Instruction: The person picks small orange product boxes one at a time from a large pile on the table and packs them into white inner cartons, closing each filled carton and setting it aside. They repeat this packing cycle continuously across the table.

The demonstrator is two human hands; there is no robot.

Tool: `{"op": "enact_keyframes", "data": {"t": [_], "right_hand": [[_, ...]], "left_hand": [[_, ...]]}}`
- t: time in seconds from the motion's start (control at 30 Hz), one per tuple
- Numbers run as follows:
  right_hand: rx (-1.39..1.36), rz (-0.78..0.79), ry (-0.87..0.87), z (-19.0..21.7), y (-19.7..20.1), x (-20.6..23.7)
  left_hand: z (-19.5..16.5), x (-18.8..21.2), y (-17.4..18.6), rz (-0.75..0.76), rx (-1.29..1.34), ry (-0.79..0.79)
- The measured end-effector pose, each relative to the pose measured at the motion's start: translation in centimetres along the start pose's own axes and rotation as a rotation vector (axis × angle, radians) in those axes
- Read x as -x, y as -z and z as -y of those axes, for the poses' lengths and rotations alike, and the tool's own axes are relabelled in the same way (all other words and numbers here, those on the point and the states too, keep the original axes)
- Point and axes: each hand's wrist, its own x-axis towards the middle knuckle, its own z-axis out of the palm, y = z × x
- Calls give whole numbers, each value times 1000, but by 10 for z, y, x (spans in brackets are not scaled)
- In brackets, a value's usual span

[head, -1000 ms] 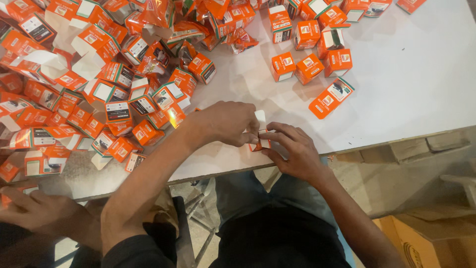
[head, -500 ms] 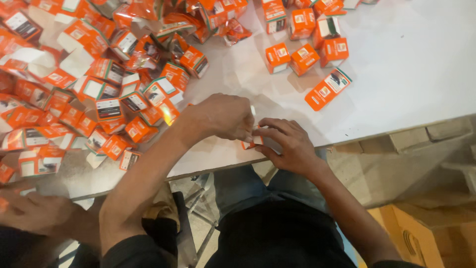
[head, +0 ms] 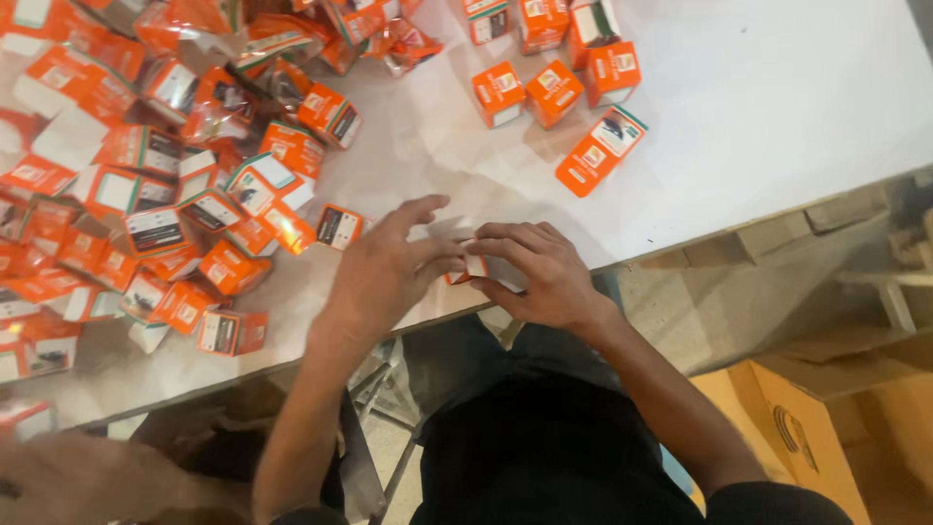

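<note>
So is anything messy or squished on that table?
Yes. The small orange boxes on the left lie in a jumbled heap, tipped every way, some with flaps open, with crinkled orange wrappers among them. Both hands hold one small box at the table edge; its state is hidden.

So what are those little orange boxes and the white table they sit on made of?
The orange boxes look like thin printed cardboard: folded flaps, sharp edges, slightly glossy faces. Some in the pile seem wrapped in shiny clear film. The table looks like smooth white laminate or painted board with a soft sheen; I cannot tell which.
</note>
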Motion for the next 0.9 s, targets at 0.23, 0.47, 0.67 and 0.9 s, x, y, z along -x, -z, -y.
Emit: {"op": "enact_keyframes", "data": {"t": [0.23, 0.47, 0.67, 0.9], "right_hand": [[70, 4, 45, 4, -6, -2], [-37, 27, 153, -2, -6, -6], [-65, -71, 186, -8, -10, -4], [-188, -5, 39, 1, 1, -7]], "left_hand": [[2, 47, -34, -168, -25, 63], [3, 54, -50, -286, 37, -14], [12, 54, -75, -437, 167, -114], [18, 49, -54, -260, 139, -149]]}}
